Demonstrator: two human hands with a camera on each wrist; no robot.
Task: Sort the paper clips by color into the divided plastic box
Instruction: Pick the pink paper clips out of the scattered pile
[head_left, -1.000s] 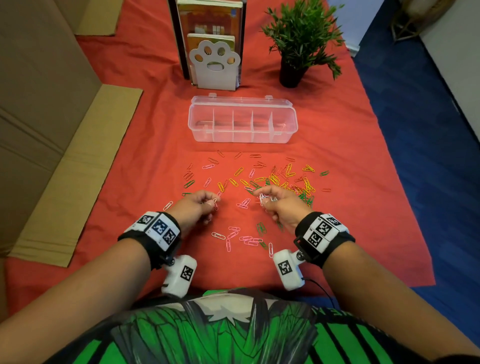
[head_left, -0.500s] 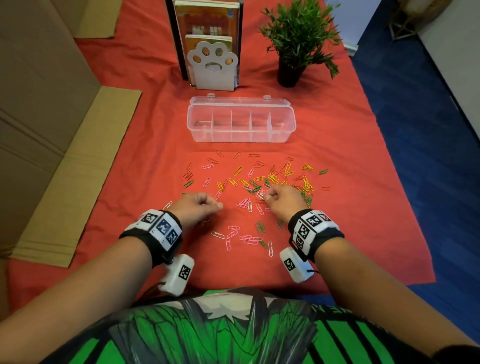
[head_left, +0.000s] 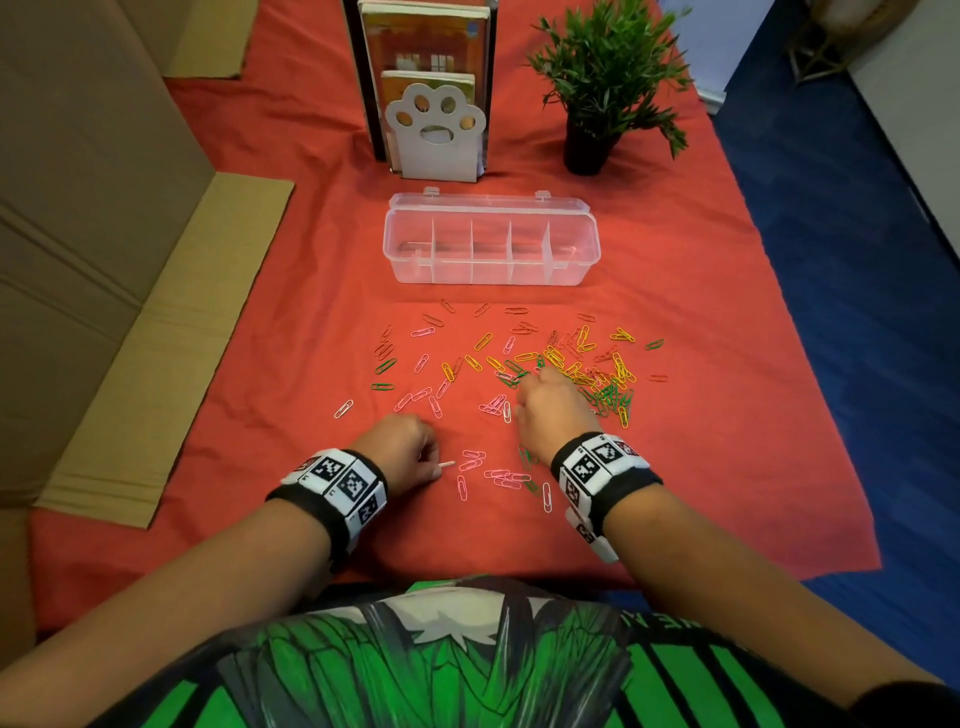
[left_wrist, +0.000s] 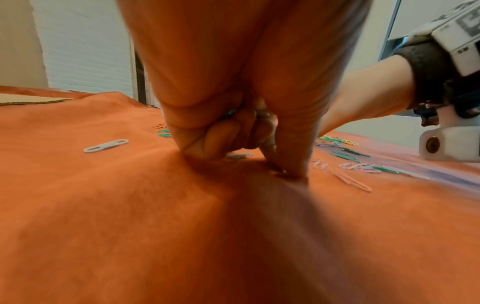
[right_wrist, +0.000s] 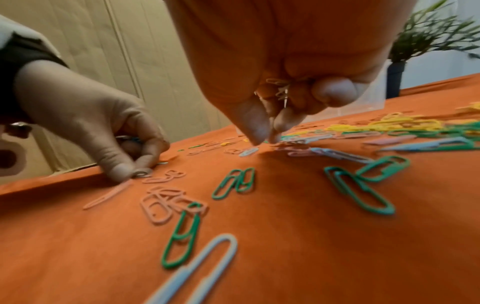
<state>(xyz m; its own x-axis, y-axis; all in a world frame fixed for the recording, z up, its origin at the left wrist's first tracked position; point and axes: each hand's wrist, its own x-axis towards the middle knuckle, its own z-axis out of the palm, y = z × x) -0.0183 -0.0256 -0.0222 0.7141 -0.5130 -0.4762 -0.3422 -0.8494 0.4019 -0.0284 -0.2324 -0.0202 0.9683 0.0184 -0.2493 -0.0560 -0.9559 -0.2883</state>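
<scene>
Hands work apart: left hand (head_left: 400, 447) pinches a white clip (head_left: 448, 464), right hand (right_wrist: 272, 86) cups gathered clips (right_wrist: 279, 87), saving trips to the box (head_left: 491, 244).

Red cloth (head_left: 675, 260), seemingly pale-pink clips (head_left: 501, 475)

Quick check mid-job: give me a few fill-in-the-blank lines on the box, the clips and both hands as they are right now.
The divided plastic box holds ____ paper clips so far.
The box's lid stands ____.
The right hand keeps a bunch of ____ clips in its palm.
The left hand pinches a clip on the ____ cloth.

Missing words: no; open; white; red
</scene>
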